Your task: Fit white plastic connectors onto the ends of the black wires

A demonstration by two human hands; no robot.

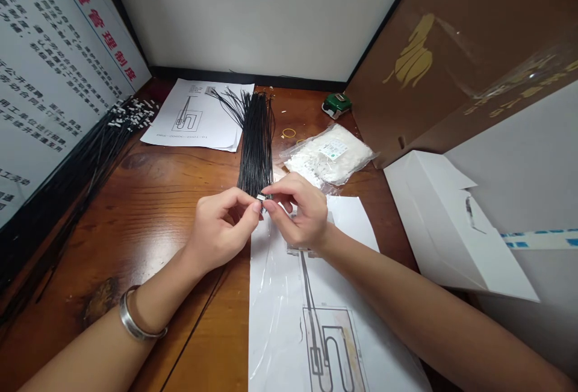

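Note:
My left hand and my right hand meet above the wooden table, fingers pinched together on a small white connector. The connector sits at the near end of a bundle of thin black wires lying on the table and running away from me. Below my hands lies a white sheet with a wiring drawing, covered by clear film. A silver bangle is on my left wrist.
A second drawing sheet lies at the back. A clear bag of white parts, a rubber band and a green tape measure are right of the wires. More black wires line the left edge. Cardboard and a white box stand right.

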